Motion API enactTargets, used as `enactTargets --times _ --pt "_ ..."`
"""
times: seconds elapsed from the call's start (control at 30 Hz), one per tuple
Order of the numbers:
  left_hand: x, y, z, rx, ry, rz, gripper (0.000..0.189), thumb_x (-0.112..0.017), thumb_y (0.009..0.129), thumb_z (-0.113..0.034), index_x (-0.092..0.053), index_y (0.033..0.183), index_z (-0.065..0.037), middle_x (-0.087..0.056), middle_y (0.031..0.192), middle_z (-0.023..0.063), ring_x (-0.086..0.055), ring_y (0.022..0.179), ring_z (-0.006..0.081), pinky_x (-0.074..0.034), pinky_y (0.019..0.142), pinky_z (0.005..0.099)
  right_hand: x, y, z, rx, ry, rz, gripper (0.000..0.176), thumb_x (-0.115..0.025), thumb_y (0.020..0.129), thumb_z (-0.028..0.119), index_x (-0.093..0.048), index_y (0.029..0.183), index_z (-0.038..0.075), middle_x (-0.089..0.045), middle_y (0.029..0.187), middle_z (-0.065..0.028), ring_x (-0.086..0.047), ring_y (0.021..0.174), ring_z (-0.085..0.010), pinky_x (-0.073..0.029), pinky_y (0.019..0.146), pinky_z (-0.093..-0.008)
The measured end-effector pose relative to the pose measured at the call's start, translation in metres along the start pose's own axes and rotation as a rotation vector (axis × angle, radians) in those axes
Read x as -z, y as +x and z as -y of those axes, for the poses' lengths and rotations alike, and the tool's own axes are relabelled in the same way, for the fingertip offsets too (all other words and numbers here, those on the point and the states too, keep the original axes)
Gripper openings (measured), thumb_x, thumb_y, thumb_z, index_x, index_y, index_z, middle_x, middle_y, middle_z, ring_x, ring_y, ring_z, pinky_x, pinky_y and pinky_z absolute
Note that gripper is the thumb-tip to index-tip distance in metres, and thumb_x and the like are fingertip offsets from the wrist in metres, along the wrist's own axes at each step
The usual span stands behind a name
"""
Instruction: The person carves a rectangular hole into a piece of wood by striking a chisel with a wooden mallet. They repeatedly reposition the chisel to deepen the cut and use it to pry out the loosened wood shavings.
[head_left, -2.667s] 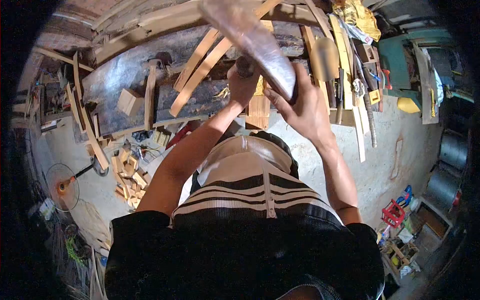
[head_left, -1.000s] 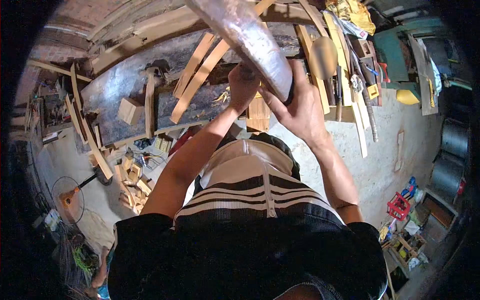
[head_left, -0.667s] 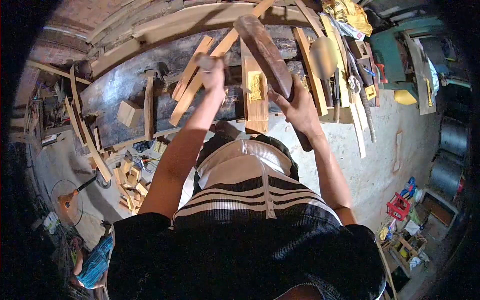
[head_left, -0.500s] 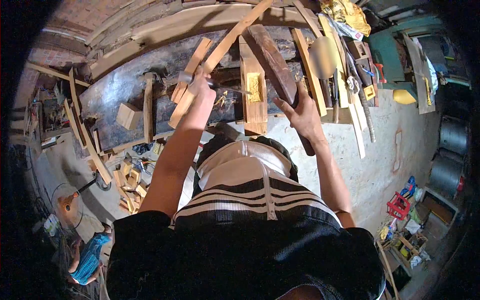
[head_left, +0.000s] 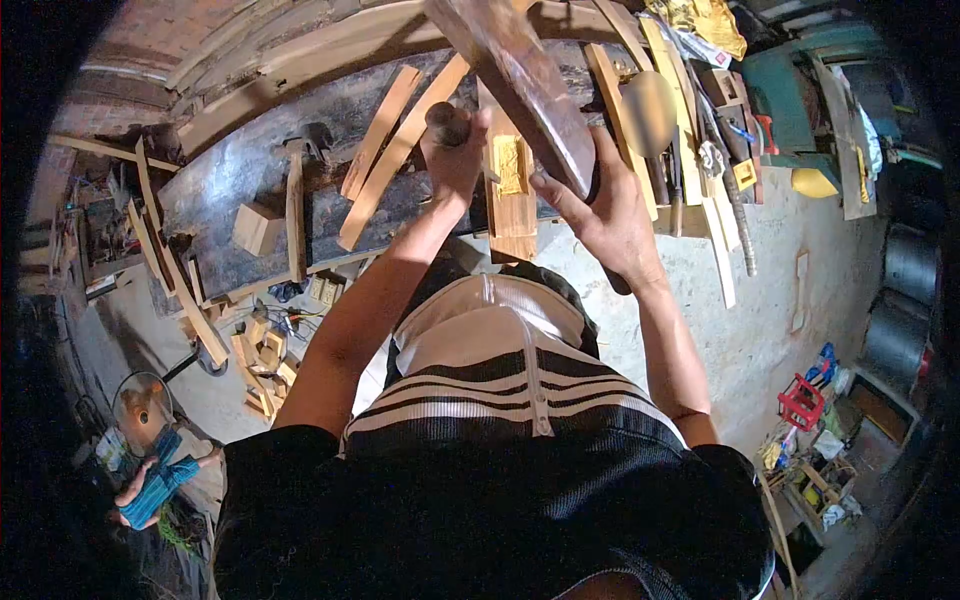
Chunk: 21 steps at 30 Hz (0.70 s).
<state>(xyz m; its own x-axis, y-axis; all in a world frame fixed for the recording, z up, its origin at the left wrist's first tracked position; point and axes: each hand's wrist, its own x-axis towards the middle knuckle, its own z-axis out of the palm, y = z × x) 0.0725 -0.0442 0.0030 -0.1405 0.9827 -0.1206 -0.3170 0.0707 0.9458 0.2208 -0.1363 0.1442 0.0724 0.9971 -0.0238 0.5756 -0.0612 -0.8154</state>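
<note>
My left hand (head_left: 456,172) is closed around a chisel (head_left: 447,122), its round handle end facing up toward me. Most of the blade is hidden; what looks like its tip shows at the left edge of the recess in a light wooden block (head_left: 514,228). Yellow shavings (head_left: 511,165) fill that recess. My right hand (head_left: 614,222) grips a long, thick, dark wooden mallet (head_left: 520,85), raised and slanting over the block's right side. Two narrow wooden strips (head_left: 402,155) lie just left of my left hand.
The dark workbench (head_left: 225,185) carries a hammer (head_left: 297,205), a small wood cube (head_left: 257,230), and long strips and tools at right. Wood offcuts (head_left: 262,365) lie on the floor at left, near a fan (head_left: 143,405) and another person (head_left: 160,485). A red stool (head_left: 801,403) stands at right.
My left hand has moved right, from the strips to the recessed block, and the chisel has turned from lying sideways to more upright. The mallet has risen toward the camera.
</note>
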Motion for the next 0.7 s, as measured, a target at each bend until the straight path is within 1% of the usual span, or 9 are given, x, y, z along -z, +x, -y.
enactTargets --times 0.1,0.17,0.23,0.27,0.33,0.5,0.57,0.63,0.7 --pt "0.001 -0.007 -0.005 -0.135 0.242 0.085 0.025 -0.074 0.087 -0.015 -0.056 0.071 -0.009 -0.054 0.065 -0.0058 -0.051 0.061 0.005 -0.041 0.056 0.0236 0.004 0.004 0.026 0.16 0.038 -0.074 0.057 -0.073 0.084 0.034 -0.046 0.12 -0.001 -0.067 0.075 -0.0229 -0.07 0.076 -0.0373 -0.052 0.064 -0.0419" --pt "-0.005 -0.015 -0.016 -0.131 0.102 0.114 0.016 -0.075 0.084 -0.015 -0.062 0.078 -0.006 -0.061 0.07 -0.0046 -0.057 0.067 0.0055 -0.046 0.063 0.0245 0.0 0.005 0.022 0.21 -0.023 -0.051 0.054 -0.074 0.083 0.03 -0.046 0.118 0.0 -0.066 0.075 -0.0241 -0.069 0.073 -0.0405 -0.053 0.061 -0.0435" --pt "0.001 -0.01 -0.005 -0.322 0.453 0.2 0.013 -0.075 0.082 -0.013 -0.066 0.085 -0.004 -0.066 0.077 -0.0022 -0.061 0.073 0.0071 -0.05 0.07 0.0266 -0.004 0.006 0.008 0.103 -0.158 0.107 0.048 -0.073 0.082 0.029 -0.047 0.114 0.004 -0.064 0.07 -0.023 -0.068 0.07 -0.0419 -0.054 0.058 -0.0458" --pt "-0.008 -0.017 0.002 -0.282 0.164 0.143 0.016 -0.076 0.08 -0.011 -0.067 0.09 -0.002 -0.07 0.084 0.0006 -0.062 0.078 0.0089 -0.051 0.074 0.0281 -0.006 0.008 0.0 0.106 -0.26 0.129 0.047 -0.073 0.082 0.029 -0.047 0.113 0.005 -0.064 0.069 -0.0223 -0.067 0.07 -0.0416 -0.054 0.059 -0.0462" --pt "-0.005 -0.01 0.006 -0.262 0.204 0.159 0.017 -0.075 0.08 -0.011 -0.067 0.091 -0.001 -0.07 0.085 0.001 -0.062 0.079 0.009 -0.051 0.075 0.0278 -0.005 0.013 0.004 0.115 -0.363 0.151 0.047 -0.073 0.082 0.029 -0.047 0.113 0.005 -0.064 0.068 -0.0217 -0.067 0.07 -0.0412 -0.054 0.059 -0.0465" --pt "0.002 -0.011 0.004 -0.29 0.338 0.258 0.016 -0.073 0.083 -0.013 -0.066 0.091 -0.001 -0.069 0.08 0.0054 -0.062 0.078 0.0092 -0.05 0.071 0.0292 -0.002 0.008 0.025 0.233 -0.132 -0.029 0.049 -0.072 0.08 0.027 -0.046 0.115 0.005 -0.064 0.069 -0.0226 -0.067 0.07 -0.0424 -0.053 0.062 -0.0483" --pt "-0.006 -0.012 0.0 -0.526 0.52 0.179 0.012 -0.069 0.085 -0.011 -0.066 0.088 -0.001 -0.068 0.076 0.0061 -0.061 0.074 0.0098 -0.05 0.068 0.0301 -0.001 0.011 0.025 0.011 -0.352 0.208 0.049 -0.072 0.084 0.026 -0.048 0.118 0.0 -0.066 0.077 -0.0261 -0.068 0.077 -0.0424 -0.052 0.065 -0.0446" --pt "-0.008 -0.005 0.013 -0.322 0.046 0.126 0.013 -0.072 0.083 -0.01 -0.067 0.089 0.0 -0.069 0.079 0.0036 -0.063 0.074 0.0112 -0.05 0.067 0.03 -0.007 0.016 -0.005 0.1 -0.347 0.184 0.051 -0.071 0.085 0.029 -0.048 0.119 -0.001 -0.065 0.079 -0.0282 -0.067 0.079 -0.0439 -0.052 0.065 -0.0461" --pt "0.0 0.0 0.006 -0.203 0.121 0.077 0.012 -0.074 0.082 -0.009 -0.069 0.088 0.0 -0.069 0.081 0.0005 -0.064 0.074 0.0118 -0.05 0.067 0.0285 -0.008 0.017 -0.01 0.054 -0.293 0.157 0.055 -0.071 0.083 0.033 -0.045 0.121 0.002 -0.065 0.072 -0.0265 -0.066 0.074 -0.0457 -0.052 0.063 -0.051"
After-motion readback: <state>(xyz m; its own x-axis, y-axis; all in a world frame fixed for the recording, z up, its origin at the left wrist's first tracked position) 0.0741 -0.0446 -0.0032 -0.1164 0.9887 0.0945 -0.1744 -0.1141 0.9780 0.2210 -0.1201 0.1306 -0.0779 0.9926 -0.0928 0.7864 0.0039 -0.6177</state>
